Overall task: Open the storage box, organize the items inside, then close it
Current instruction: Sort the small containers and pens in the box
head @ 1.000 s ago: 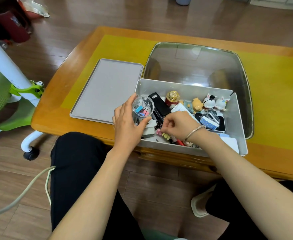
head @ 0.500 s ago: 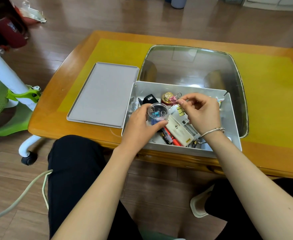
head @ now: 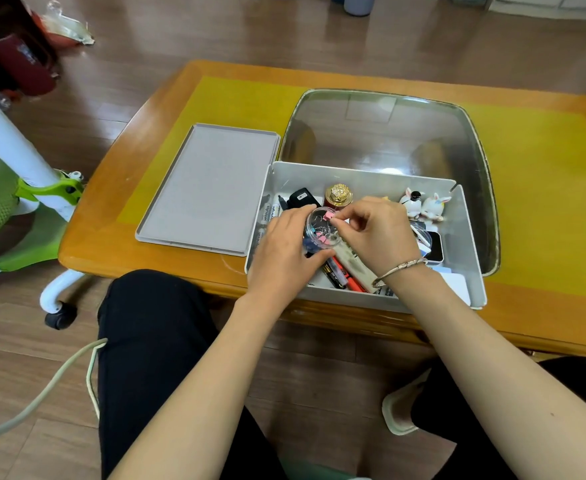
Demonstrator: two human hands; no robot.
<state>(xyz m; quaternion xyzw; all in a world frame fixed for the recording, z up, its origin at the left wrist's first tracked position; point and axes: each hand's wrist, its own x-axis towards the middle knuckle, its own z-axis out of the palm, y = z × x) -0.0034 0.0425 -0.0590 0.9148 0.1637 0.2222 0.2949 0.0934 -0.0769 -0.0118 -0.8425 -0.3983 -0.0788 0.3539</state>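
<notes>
Over the open grey storage box (head: 364, 174), the left hand (head: 281, 251) grips a clear round jar (head: 321, 232) of binder clips – the right hand (head: 374, 233) pinches a pink binder clip (head: 329, 216) at its rim; the lid (head: 212, 188) lies just left of the box

I see a low wooden counter (head: 118, 216) with a glossy orange-brown rim and a yellow inlaid top. Directly on it, at the left, lies a flat grey rectangular plastic lid (head: 208, 188), underside up, its right edge just beside the open grey rectangular plastic storage box (head: 361, 178). The box sits at the counter's near edge. Behind and to the right of the box I see a large rounded-square reflective metal tray (head: 388, 133), and the box's far part overlaps its near edge.
</notes>
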